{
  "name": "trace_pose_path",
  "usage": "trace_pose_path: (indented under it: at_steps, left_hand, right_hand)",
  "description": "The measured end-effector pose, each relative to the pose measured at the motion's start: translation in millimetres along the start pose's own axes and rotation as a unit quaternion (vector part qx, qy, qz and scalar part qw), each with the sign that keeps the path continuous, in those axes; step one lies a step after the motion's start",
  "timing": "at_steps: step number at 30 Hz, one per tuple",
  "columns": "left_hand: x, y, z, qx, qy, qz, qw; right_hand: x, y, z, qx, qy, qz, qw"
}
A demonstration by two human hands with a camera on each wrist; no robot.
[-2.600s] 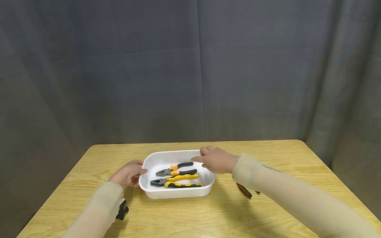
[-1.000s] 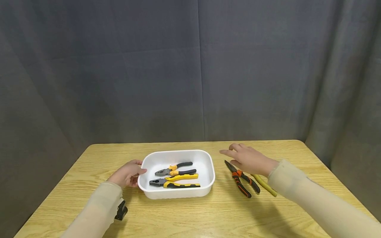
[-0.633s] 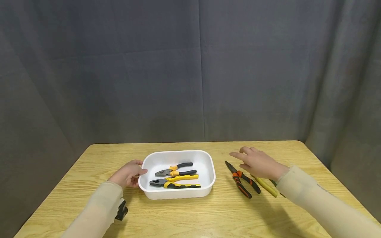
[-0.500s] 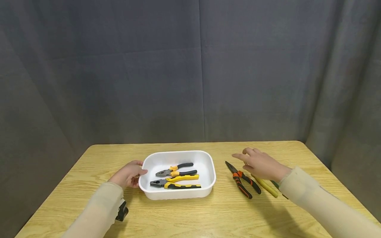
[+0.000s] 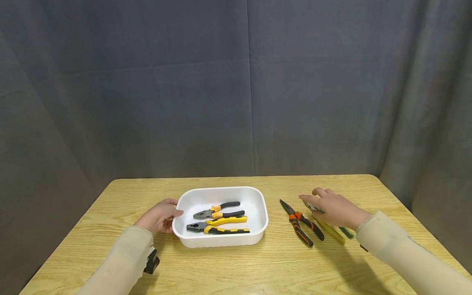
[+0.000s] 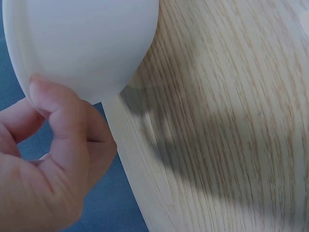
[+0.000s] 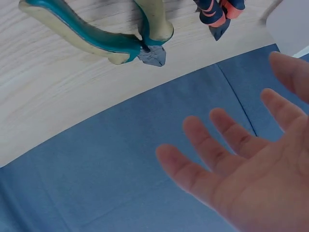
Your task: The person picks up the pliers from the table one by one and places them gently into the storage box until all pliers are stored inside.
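Observation:
My left hand (image 5: 158,216) pinches the left rim of a white plastic basin (image 5: 184,241), thumb over the edge in the left wrist view. Inside lie combination pliers with orange and black handles (image 5: 217,214) and larger yellow-and-black combination pliers (image 5: 226,231). Over the right part of the table, my right hand (image 5: 333,209) hovers with spread fingers and holds nothing. Beneath it are pliers with green and yellow handles (image 5: 333,235), partly hidden by the hand; they show teal and cream in the right wrist view. Long-nose pliers with black and orange handles (image 5: 296,217) lie between basin and right hand.
The wooden table (image 5: 236,270) has its far edge just behind the basin, against a dark grey curtain (image 5: 236,102). A black wrist device (image 5: 151,261) shows under the left sleeve.
My right hand has left the basin's right side and moved right, past the long-nose pliers, to above the green and yellow pliers, uncovering tools. The left hand and basin have stayed put.

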State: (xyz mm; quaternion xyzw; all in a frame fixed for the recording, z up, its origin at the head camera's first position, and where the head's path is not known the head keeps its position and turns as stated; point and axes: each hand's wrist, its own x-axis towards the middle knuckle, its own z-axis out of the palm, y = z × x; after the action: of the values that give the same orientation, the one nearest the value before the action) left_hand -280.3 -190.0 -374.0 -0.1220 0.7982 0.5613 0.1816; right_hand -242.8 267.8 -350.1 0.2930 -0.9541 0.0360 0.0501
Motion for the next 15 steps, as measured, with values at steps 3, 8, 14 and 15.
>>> trace_pose_path:
  at_steps: [3, 8, 14, 15]
  left_hand:
    - [0.4, -0.1, -0.2, 0.001, 0.000, -0.001, 1.0000]
    - [0.4, -0.4, 0.0, 0.001, -0.001, -0.002, 1.0000]
    - [-0.1, -0.5, 0.6, -0.004, -0.001, -0.002, 1.0000]
    - [-0.3, -0.3, 0.5, -0.004, 0.000, -0.003, 1.0000]
  right_hand:
    - [-1.2, 0.8, 1.3, -0.001, -0.006, 0.010, 0.9999]
    - [-3.9, 1.2, 5.6, 0.011, -0.037, 0.046, 0.9982]
    - [-6.9, 4.6, 9.5, 0.018, -0.040, 0.059, 0.9973]
    - [-7.1, 5.4, 10.4, 0.017, -0.039, 0.059, 0.9973]
